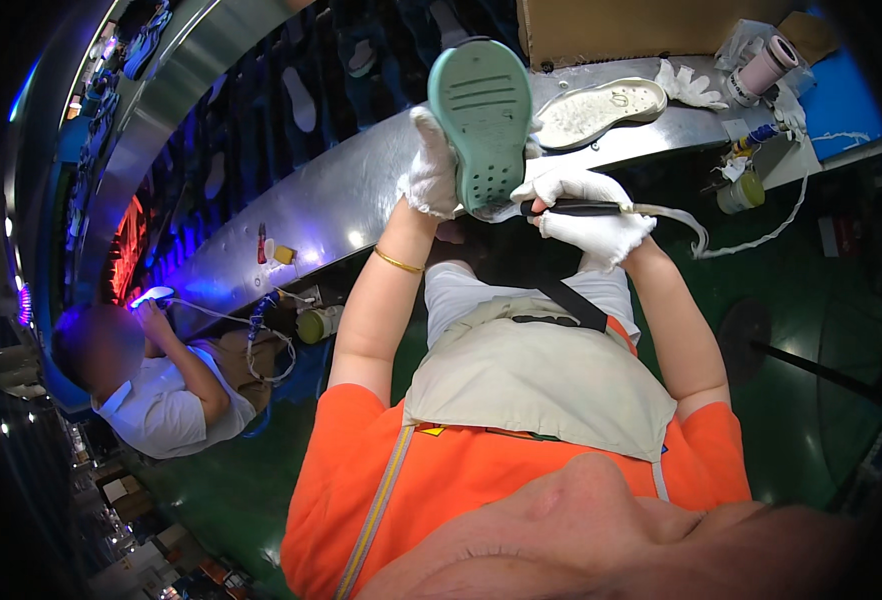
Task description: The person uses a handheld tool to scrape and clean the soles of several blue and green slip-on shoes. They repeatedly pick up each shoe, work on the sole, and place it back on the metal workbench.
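Note:
My left hand (pixel 431 170), in a white glove, grips a teal shoe sole (pixel 481 110) by its left edge. The sole is held up on end, its grooved and holed face in view. In my right hand (pixel 601 238), also gloved with some fingertips bare, is a black-handled tool (pixel 586 208) with a pale hose running off to the right. Its whitish tip is at the sole's lower end; whether it touches cannot be made out. Just beyond, a cream-white shoe sole (pixel 601 112) lies on the metal bench (pixel 361 195).
White gloves (pixel 691 87) and a pinkish tumbler (pixel 764 68) lie at the far right, by a cardboard box (pixel 621 25). A jar (pixel 741 192) hangs below the bench edge. Several soles rest on the dark conveyor (pixel 271 130). A co-worker (pixel 166 390) sits at left.

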Motion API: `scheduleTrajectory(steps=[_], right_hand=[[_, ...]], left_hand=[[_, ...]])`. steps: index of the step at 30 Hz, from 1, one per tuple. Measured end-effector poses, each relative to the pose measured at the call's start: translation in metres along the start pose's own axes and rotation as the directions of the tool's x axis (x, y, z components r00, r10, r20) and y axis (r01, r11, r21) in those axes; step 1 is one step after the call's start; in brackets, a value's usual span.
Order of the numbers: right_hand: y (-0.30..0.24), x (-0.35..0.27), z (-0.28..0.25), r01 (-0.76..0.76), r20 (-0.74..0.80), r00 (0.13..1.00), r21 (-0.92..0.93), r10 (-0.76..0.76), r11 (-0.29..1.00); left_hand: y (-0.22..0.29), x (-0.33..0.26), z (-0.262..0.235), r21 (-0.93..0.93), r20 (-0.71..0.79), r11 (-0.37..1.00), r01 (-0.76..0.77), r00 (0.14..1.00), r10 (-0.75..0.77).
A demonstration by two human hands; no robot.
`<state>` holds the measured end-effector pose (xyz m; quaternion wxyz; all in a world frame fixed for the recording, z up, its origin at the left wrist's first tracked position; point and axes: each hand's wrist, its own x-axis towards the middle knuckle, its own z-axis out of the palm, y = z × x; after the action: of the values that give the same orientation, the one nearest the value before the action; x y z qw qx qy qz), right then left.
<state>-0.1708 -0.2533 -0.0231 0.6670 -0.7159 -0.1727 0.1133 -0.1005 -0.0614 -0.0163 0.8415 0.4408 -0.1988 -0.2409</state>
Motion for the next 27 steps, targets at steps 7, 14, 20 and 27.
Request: scheduleTrajectory(steps=[7,14,20,27], right_hand=[[-0.015,0.001,-0.012,-0.03,0.033,0.999,0.147,0.026,0.989],[-0.007,0.007,-0.004,0.102,0.046,0.994,-0.16,-0.096,0.982],[-0.017,0.01,-0.007,-0.031,-0.083,0.996,0.028,0.034,0.999],[-0.005,0.014,-0.018,0.039,0.088,0.996,-0.099,-0.031,0.994]], left_hand=[[0.009,0.012,-0.006,0.175,-0.024,0.969,0.174,0.985,-0.172],[0.017,0.021,-0.007,0.195,-0.221,0.875,0.443,0.889,-0.401],[0.014,0.025,-0.008,0.243,-0.292,0.868,0.432,0.886,-0.359],[0.019,0.026,-0.004,0.278,-0.361,0.849,0.45,0.868,-0.342]])
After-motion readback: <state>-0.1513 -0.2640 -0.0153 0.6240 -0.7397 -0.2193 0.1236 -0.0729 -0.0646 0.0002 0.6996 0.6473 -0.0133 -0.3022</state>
